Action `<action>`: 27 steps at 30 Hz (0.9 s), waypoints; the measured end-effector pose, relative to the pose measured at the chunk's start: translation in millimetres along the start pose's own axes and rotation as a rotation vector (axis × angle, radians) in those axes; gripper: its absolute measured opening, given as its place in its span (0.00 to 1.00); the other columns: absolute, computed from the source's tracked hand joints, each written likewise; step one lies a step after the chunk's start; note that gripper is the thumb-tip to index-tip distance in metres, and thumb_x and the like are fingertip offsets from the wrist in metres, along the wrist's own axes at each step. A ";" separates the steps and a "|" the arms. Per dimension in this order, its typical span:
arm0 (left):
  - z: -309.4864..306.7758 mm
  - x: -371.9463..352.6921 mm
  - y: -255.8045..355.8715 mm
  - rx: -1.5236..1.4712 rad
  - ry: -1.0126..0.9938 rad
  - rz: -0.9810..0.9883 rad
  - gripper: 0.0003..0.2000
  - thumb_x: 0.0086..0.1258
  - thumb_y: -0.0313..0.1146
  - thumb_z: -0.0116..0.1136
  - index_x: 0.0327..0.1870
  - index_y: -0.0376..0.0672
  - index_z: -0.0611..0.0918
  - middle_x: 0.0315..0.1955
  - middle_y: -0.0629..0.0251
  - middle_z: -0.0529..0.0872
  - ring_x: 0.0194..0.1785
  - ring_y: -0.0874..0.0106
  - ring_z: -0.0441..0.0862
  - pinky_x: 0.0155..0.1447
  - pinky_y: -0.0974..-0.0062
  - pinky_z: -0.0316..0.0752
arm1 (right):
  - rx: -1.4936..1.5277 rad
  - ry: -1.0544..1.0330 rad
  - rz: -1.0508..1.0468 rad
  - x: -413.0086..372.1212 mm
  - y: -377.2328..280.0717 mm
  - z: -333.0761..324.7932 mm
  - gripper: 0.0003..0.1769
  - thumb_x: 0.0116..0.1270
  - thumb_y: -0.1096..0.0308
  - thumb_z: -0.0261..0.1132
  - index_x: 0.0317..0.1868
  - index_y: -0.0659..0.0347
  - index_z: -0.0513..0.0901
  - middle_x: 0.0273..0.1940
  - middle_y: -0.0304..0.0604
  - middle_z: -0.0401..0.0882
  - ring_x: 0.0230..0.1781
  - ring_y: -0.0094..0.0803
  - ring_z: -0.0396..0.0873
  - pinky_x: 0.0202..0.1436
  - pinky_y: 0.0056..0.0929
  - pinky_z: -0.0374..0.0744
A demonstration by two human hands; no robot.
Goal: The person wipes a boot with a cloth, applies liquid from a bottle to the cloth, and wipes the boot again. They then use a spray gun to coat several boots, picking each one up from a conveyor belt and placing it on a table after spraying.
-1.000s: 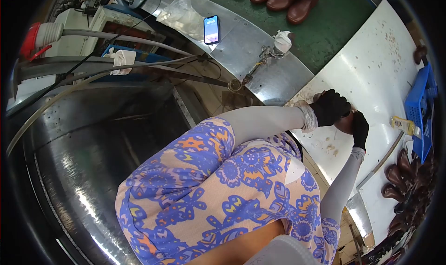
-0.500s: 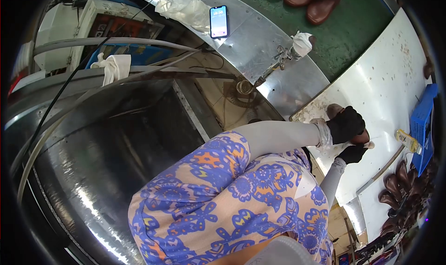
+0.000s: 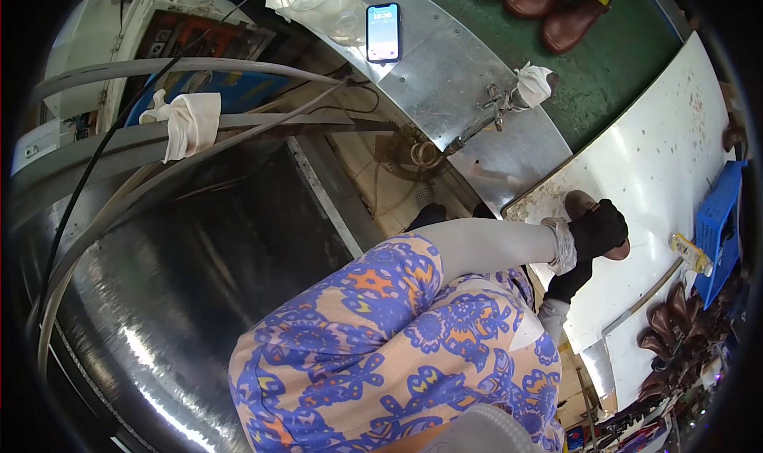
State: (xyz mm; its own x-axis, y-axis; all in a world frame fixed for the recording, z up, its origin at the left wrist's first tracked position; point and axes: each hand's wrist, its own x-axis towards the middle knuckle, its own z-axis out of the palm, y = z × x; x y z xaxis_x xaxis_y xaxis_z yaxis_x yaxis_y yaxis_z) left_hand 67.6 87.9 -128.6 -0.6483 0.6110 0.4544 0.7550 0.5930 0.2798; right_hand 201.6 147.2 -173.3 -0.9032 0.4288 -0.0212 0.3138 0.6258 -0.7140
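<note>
Brown shoe [image 3: 581, 204] is gripped by the left hand [image 3: 598, 230], arm outstretched.

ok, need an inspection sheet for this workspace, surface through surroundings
Surface: white worktop, brown specks and stains.
Job's things: rounded, glossy brown shoe, partly covered by the left hand.
Clutter: lit, dark-framed phone and crumpled clear plastic bag on grey metal ledge; small yellowish bottle beside blue plastic basket.
Grips: both black-gloved; left closed on shoe; right hand partly hidden, hold unclear.
Cables: thin black cable, thick grey hose at left.
Surroundings: brown shoes on green surface.
</note>
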 end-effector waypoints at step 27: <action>44.1 21.9 10.8 -0.417 -0.222 -0.026 0.04 0.57 0.30 0.54 0.24 0.46 0.81 0.23 0.59 0.82 0.29 0.61 0.80 0.35 0.63 0.72 | 0.413 0.514 0.290 -8.9 164.5 -102.2 0.20 0.66 0.61 0.61 0.53 0.66 0.79 0.49 0.41 0.80 0.48 0.30 0.77 0.54 0.28 0.75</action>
State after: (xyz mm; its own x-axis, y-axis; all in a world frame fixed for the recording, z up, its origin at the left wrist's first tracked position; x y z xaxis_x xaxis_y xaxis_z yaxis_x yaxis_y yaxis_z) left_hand 57.2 130.8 -152.9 -0.6389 0.7226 0.2638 0.6837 0.3763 0.6252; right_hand 291.3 312.9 -219.1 -0.5160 0.8565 0.0092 0.2919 0.1859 -0.9382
